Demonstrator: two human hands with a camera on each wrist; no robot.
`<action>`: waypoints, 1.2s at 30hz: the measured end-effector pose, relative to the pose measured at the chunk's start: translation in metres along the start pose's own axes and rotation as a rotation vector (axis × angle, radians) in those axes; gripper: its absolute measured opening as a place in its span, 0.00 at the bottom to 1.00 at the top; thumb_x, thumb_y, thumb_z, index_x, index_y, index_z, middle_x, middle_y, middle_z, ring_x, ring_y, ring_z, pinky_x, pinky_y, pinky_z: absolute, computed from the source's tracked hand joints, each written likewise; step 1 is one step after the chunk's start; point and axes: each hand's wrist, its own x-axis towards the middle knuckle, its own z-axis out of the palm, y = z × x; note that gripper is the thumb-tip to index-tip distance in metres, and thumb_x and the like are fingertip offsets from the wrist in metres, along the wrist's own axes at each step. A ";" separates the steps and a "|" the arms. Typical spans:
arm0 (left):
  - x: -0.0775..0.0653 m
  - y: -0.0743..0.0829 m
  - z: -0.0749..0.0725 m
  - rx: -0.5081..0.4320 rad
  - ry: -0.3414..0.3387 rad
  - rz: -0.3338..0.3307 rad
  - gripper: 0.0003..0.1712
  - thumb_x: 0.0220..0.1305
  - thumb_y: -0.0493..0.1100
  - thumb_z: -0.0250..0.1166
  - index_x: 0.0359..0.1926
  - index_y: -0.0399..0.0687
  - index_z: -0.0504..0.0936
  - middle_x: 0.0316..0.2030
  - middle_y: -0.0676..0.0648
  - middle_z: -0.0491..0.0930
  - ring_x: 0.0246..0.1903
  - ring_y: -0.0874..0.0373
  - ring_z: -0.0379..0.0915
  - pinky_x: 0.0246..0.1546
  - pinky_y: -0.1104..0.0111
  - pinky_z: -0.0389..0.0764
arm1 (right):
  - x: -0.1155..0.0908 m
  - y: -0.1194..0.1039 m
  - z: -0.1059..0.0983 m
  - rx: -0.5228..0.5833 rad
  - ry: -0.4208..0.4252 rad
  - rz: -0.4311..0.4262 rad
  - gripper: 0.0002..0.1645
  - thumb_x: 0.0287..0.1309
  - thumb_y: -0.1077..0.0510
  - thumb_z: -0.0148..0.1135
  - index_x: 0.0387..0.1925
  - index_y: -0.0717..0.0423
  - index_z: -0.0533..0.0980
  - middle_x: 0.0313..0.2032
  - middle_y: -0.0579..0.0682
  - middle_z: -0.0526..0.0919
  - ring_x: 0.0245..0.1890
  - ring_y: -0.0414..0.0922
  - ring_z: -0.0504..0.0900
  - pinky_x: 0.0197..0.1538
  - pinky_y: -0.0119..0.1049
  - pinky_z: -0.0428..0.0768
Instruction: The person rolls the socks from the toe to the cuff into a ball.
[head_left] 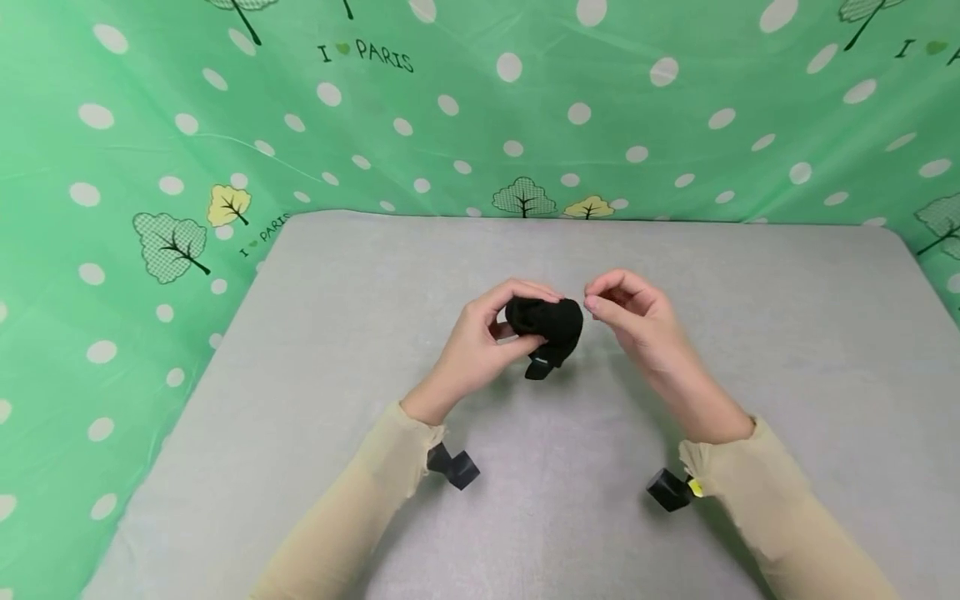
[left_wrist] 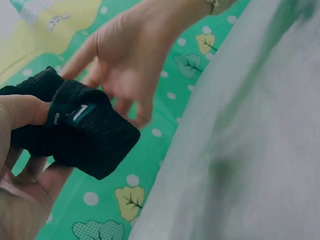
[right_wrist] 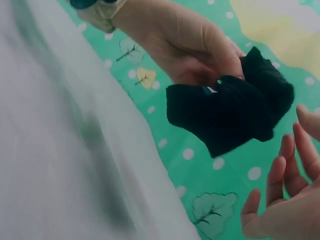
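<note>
A bundle of black socks [head_left: 558,323], folded over on itself with a small pale mark on the knit [left_wrist: 80,113], is held above the grey table. My left hand [head_left: 487,333] grips it from the left, thumb below and fingers over the top in the head view. A short flap hangs at the bundle's lower side. Just to the right, my right hand [head_left: 637,317] is apart from the socks, its fingers loosely bent and holding nothing. In the right wrist view the right hand's fingers [right_wrist: 295,175] are spread beside the bundle.
The grey table [head_left: 337,317] spreads under both hands. Behind it and on the left hangs a green dotted cloth [head_left: 420,150] with tree prints. Small black blocks [head_left: 462,471] stick out from the cuffs of both sleeves.
</note>
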 end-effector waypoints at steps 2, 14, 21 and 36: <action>0.000 -0.001 -0.002 -0.007 0.021 -0.013 0.20 0.58 0.27 0.69 0.51 0.41 0.80 0.53 0.43 0.81 0.55 0.57 0.76 0.48 0.63 0.85 | -0.003 -0.001 -0.003 -0.087 -0.031 -0.104 0.16 0.61 0.74 0.59 0.35 0.50 0.82 0.37 0.41 0.81 0.41 0.38 0.77 0.47 0.27 0.76; 0.003 -0.005 -0.005 -0.066 0.095 -0.114 0.22 0.59 0.26 0.67 0.55 0.36 0.77 0.54 0.37 0.79 0.47 0.57 0.77 0.47 0.66 0.85 | -0.004 0.005 -0.006 -0.988 -0.176 -0.737 0.21 0.37 0.67 0.81 0.38 0.56 0.84 0.40 0.52 0.80 0.43 0.50 0.71 0.51 0.40 0.67; 0.004 -0.007 -0.004 -0.089 0.182 -0.169 0.22 0.59 0.26 0.67 0.55 0.34 0.76 0.53 0.36 0.79 0.44 0.60 0.78 0.46 0.71 0.82 | 0.000 0.006 -0.004 -1.110 -0.252 -0.900 0.06 0.56 0.58 0.72 0.33 0.54 0.82 0.41 0.50 0.85 0.47 0.51 0.76 0.48 0.47 0.66; 0.015 0.011 -0.003 -0.851 0.499 -0.308 0.23 0.64 0.19 0.52 0.44 0.53 0.74 0.46 0.51 0.78 0.41 0.59 0.78 0.36 0.67 0.83 | -0.004 0.022 0.005 -0.860 -0.104 -0.964 0.09 0.66 0.60 0.63 0.31 0.62 0.81 0.34 0.55 0.85 0.40 0.51 0.83 0.54 0.33 0.76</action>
